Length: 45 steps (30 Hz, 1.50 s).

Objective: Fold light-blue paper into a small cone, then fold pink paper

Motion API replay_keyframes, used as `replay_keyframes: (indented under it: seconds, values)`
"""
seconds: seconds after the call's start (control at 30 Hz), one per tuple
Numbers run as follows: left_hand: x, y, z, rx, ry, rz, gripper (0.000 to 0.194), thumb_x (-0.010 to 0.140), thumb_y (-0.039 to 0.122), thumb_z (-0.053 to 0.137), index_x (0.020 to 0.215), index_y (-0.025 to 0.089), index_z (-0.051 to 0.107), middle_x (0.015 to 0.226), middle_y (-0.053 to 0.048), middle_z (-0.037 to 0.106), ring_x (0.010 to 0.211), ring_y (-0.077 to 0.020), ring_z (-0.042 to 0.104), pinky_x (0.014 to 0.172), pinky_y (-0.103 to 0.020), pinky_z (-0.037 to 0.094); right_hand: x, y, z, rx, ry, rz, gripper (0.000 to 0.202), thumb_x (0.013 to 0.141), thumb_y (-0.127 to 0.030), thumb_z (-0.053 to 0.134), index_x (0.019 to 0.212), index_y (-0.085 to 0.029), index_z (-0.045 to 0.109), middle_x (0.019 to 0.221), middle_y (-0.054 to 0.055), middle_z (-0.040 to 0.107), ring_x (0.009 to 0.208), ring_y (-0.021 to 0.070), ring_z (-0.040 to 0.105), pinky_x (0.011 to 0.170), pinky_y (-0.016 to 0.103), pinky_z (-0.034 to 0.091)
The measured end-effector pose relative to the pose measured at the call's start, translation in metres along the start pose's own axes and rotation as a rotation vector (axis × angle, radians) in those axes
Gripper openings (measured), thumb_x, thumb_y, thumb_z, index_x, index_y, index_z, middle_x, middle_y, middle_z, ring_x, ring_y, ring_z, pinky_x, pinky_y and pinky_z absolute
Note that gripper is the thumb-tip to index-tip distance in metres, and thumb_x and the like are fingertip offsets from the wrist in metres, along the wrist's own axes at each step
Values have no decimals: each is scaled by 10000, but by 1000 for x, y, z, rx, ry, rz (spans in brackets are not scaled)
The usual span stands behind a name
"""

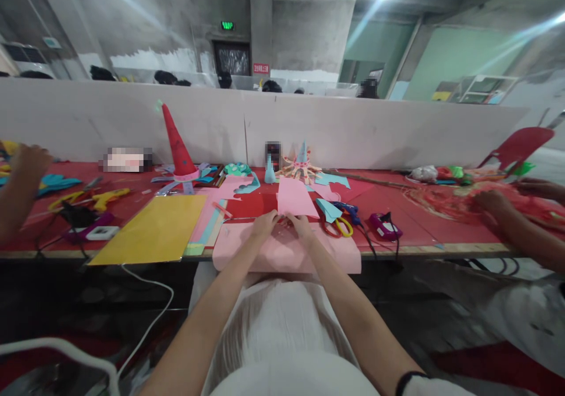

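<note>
A pale pink sheet of paper (297, 197) stands between my hands, its near edge at my fingertips. My left hand (265, 225) is closed at its lower left corner, and my right hand (301, 225) pinches along the same edge. Small pinkish scraps lie just below the fingers; their details are too small to make out. Under both wrists a larger pink sheet (247, 249) hangs over the table's front edge. Red paper (251, 206) lies behind my left hand. Right of my right hand are a folded light blue paper piece (329, 210) and yellow-and-red handled scissors (344, 226).
A yellow sheet (152, 228) lies to the left, with a red paper cone (177, 143) behind it. A blue glue gun (351, 210) and a purple corded device (385, 226) are on the right. Other people's hands (489, 202) work at both sides.
</note>
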<state>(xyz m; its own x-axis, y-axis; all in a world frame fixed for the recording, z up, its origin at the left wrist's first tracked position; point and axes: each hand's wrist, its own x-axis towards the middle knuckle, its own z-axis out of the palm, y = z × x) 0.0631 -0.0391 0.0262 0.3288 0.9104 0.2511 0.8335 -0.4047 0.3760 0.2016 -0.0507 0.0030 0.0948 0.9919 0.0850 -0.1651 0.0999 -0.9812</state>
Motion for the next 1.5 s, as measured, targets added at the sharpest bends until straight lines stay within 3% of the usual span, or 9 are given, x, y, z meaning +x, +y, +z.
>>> replay_keyframes:
  seconds: [0.1, 0.2, 0.33, 0.47, 0.7, 1.0, 1.17, 1.5]
  values:
    - [-1, -1, 1, -97, 35, 11, 183, 830, 258, 406, 735, 179, 540, 694, -41, 602, 633, -158, 545, 549, -236, 308, 0, -1, 0, -5, -17, 9, 306, 655, -416, 598, 599, -119, 644, 562, 74, 651, 475, 117, 550, 497, 226, 406]
    - [1, -5, 4, -358, 53, 34, 178, 795, 239, 416, 659, 172, 508, 616, -13, 554, 572, -133, 503, 526, -224, 321, 0, -1, 1, -35, -17, 20, 338, 668, -444, 584, 592, -120, 643, 578, 83, 656, 488, 122, 559, 503, 231, 407]
    - [6, -17, 10, -726, -46, 43, 189, 740, 261, 449, 580, 164, 472, 535, 12, 517, 518, -112, 479, 515, -217, 361, -1, -2, 1, -126, -45, 17, 391, 682, -473, 557, 551, -114, 640, 579, 92, 655, 495, 123, 556, 519, 236, 408]
    - [12, -26, 16, -878, -113, 29, 173, 702, 291, 503, 599, 151, 513, 532, 12, 537, 505, -101, 484, 510, -215, 380, -3, -4, 1, -206, -63, -25, 422, 701, -492, 523, 563, -115, 654, 566, 87, 651, 497, 128, 552, 511, 234, 396]
    - [14, -28, 19, -931, -121, 6, 201, 678, 343, 543, 633, 148, 542, 567, 5, 555, 527, -102, 492, 514, -217, 394, -7, -9, 2, -239, -48, -38, 394, 707, -467, 521, 604, -116, 666, 572, 79, 654, 497, 126, 550, 513, 229, 396]
    - [13, -22, 10, -891, -110, -9, 239, 656, 381, 572, 583, 160, 516, 515, 16, 539, 504, -107, 487, 500, -221, 386, -4, -8, 2, -186, -62, 0, 389, 703, -455, 539, 562, -109, 649, 582, 96, 657, 491, 122, 549, 519, 231, 408]
    - [10, -23, 12, -914, -131, 2, 296, 722, 413, 496, 578, 156, 521, 493, 5, 543, 472, -110, 492, 475, -220, 371, -3, -8, 0, -221, -58, 1, 404, 703, -473, 529, 596, -108, 666, 621, 98, 669, 526, 130, 567, 542, 232, 415]
    - [13, -26, 15, -920, -49, 3, 233, 689, 381, 534, 620, 159, 511, 541, 7, 563, 530, -124, 521, 548, -236, 405, -3, -4, -1, -202, -61, -6, 423, 650, -509, 561, 539, -108, 637, 599, 98, 656, 481, 107, 523, 494, 221, 385]
